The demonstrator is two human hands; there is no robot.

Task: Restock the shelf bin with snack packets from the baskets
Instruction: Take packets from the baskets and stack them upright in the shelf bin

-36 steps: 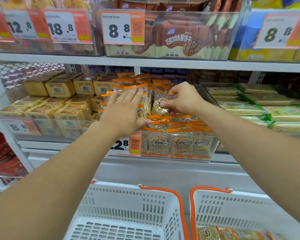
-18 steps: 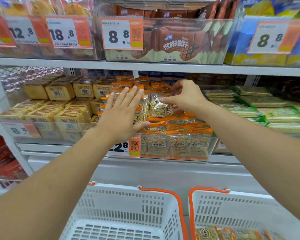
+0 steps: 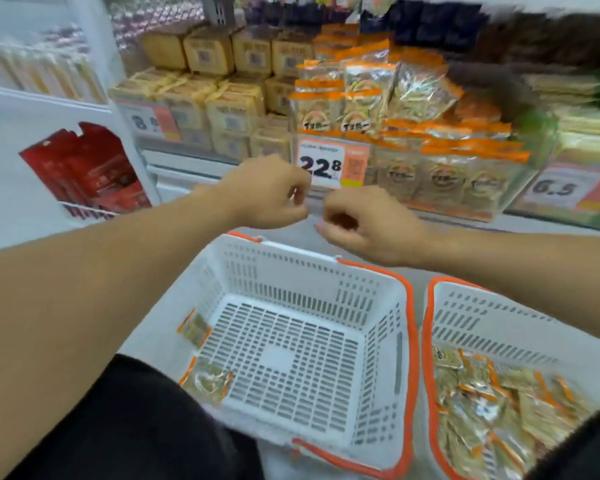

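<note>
A person's 2 hands hang in mid-air between the shelf and the baskets, apart from each other and from the stock. The left hand (image 3: 267, 192) is loosely curled and holds nothing; the right hand (image 3: 368, 225) is likewise curled with no packet visible in it, though motion blur hides the fingertips.

The shelf bin (image 3: 440, 181), marked by the price tag (image 3: 329, 166) reading 22.8, is piled high with orange-edged snack packets (image 3: 413, 88), several standing upright at the back and flat rows along the front, apparently faced outward so shoppers can read them.

Below, the left basket (image 3: 302, 344) stands just beside the right basket (image 3: 520, 372), both white with orange handles, close under the bin, which keeps each reach short. The left basket holds only 2 loose packets (image 3: 201, 362) against its near-left wall; the right basket carries a thick heap of loose stock (image 3: 499, 403).

With both hands free above the baskets, the restocking looks well along but unfinished, and the next reach most likely goes down for more packets. The yellow boxed goods (image 3: 222, 102) to the left belong to a neighbouring bin.
</note>
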